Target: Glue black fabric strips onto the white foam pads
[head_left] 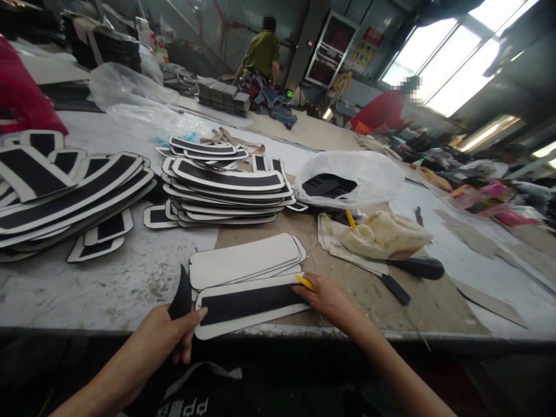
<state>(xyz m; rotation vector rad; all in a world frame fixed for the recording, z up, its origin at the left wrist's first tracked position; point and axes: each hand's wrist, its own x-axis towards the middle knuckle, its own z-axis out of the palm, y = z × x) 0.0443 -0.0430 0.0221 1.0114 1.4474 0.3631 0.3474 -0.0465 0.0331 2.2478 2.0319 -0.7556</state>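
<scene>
A white-bordered panel with a black centre (254,301) lies at the table's front edge. My left hand (167,330) is closed, its thumb on the panel's left end, and a curved black strip (181,292) stands up from its grip. At the panel's right end, my right hand (324,292) pinches a small yellow stick (304,282) and touches the panel. Just behind lie several overlapping plain white panels (245,260). To the right, a stained cream container (386,234) with another yellow stick (350,219) in it rests on pale sheets (347,253).
Stacks of black-and-white panels (226,176) stand behind and at left (78,197). A plastic bag (373,174) holds black pieces. A black-handled tool (419,267) lies at right on brown board (443,307). Two people, one in green (260,52), one in red (377,113), are farther back.
</scene>
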